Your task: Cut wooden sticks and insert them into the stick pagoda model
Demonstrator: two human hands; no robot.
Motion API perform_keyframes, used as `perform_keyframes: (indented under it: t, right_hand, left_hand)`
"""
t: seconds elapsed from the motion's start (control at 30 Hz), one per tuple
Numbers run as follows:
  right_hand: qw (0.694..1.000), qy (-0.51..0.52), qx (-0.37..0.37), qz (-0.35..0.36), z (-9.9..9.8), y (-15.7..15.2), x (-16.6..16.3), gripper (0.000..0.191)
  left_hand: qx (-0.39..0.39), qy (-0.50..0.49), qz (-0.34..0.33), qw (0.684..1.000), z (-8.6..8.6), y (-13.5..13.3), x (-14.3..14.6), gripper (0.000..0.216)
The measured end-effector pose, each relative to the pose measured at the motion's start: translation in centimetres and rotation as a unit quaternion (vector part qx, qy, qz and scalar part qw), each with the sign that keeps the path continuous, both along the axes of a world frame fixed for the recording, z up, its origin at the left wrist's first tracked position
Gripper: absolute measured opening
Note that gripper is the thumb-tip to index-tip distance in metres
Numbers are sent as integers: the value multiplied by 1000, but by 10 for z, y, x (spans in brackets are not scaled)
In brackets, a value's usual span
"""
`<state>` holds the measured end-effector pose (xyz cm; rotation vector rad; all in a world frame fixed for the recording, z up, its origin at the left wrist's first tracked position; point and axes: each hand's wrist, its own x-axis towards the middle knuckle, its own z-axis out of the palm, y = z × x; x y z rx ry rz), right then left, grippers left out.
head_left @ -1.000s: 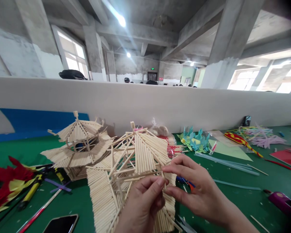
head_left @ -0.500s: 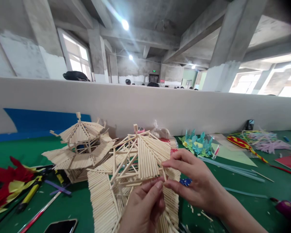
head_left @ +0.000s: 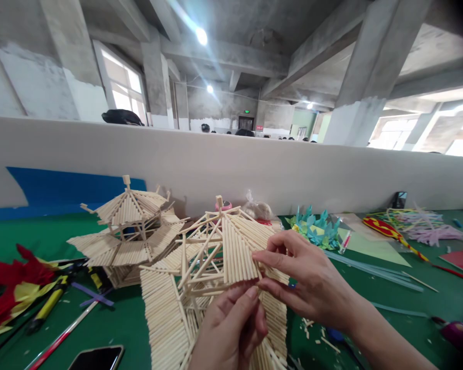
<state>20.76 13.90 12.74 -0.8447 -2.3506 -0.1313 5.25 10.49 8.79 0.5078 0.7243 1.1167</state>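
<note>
A pagoda model of thin wooden sticks stands in front of me, its upper roof partly covered with sticks and its frame bare on the left. At the right edge of the covered roof panel, my right hand pinches a short wooden stick between thumb and fingers. My left hand is closed just below the panel's lower edge, thumb against forefinger; whatever lies in that pinch is hidden. The fingertips of both hands almost meet.
A second stick pagoda stands behind on the left. A phone, a yellow-handled tool and red paper lie on the left. Teal paper flowers, pale strips and stick scraps are on the right. A white partition runs behind.
My right fingers have shifted slightly left and closer in against the roof edge, covering more of the stick. My left hand stays nearly in place. The view has moved a little.
</note>
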Motion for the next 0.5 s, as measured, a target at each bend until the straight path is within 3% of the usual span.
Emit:
perform_keyframes:
  t: [0.2, 0.5]
  right_hand:
    - [996, 78, -30, 14, -5, 3, 0, 31]
    - [992, 111, -45, 32, -12, 1, 0, 6]
  left_hand:
    - [3, 7, -5, 1000, -4, 0, -1, 24]
    - [11, 21, -6, 1000, -3, 0, -2, 24]
